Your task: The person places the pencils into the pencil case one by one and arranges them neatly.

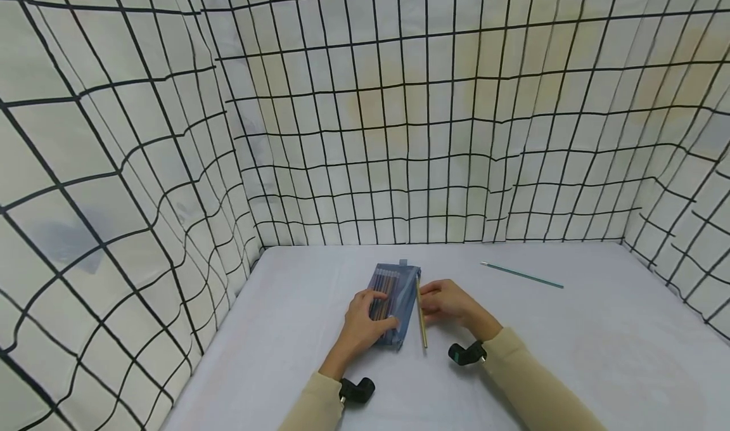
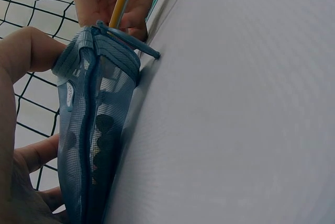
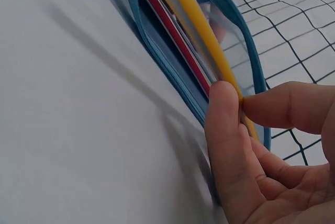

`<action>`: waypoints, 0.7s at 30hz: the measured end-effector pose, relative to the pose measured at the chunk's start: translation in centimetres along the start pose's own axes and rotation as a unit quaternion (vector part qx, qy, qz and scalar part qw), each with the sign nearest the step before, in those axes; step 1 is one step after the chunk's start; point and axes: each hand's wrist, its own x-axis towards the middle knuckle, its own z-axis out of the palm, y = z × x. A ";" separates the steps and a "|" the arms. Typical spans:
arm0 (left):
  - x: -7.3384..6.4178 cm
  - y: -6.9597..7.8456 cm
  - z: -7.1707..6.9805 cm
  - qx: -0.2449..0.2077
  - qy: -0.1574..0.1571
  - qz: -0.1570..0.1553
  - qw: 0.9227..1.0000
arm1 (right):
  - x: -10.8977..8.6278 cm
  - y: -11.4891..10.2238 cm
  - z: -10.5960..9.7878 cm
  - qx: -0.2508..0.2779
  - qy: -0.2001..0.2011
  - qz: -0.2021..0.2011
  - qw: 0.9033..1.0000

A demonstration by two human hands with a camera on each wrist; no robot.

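A blue mesh pencil case (image 1: 407,298) with several pencils inside lies tilted on the white table. My left hand (image 1: 362,320) grips it from the left, thumb and fingers spread across its side. Between thumb and fingers, my right hand (image 1: 450,304) pinches a yellow pencil (image 1: 423,326) at the case's right side. In the right wrist view the zip gapes, and the yellow pencil (image 3: 196,20) runs lengthwise along the opening beside a red pencil (image 3: 172,35). From the left wrist, the zipped end of the case (image 2: 78,130) shows, with a pull tab sticking out.
A green pencil (image 1: 521,274) lies on the table (image 1: 599,355) at the back right, apart from both hands. Behind the table and along its sides hangs black netting (image 1: 433,158) over white sheeting.
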 end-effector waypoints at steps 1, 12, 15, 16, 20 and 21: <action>0.0 0.0 0.0 0.000 0.001 0.000 1.000 | 0.1 0.0 0.2 0.001 0.002 -0.001 1.000; 0.0 0.1 0.0 0.003 0.002 -0.006 1.000 | 0.9 -0.6 1.9 0.023 0.041 0.004 0.999; 0.0 0.1 -0.1 0.004 0.000 -0.005 1.000 | 1.1 -0.9 2.1 0.024 0.048 0.010 0.998; 0.0 0.1 -0.1 0.004 0.000 -0.006 1.000 | 1.2 -1.0 2.2 0.026 0.052 0.012 0.998; 0.0 0.1 -0.2 0.008 -0.001 -0.001 1.000 | 1.5 -1.4 2.5 0.024 0.063 0.023 0.997; 0.0 0.1 -0.2 0.008 -0.001 0.000 1.000 | 1.6 -1.5 2.6 0.021 0.065 0.025 0.997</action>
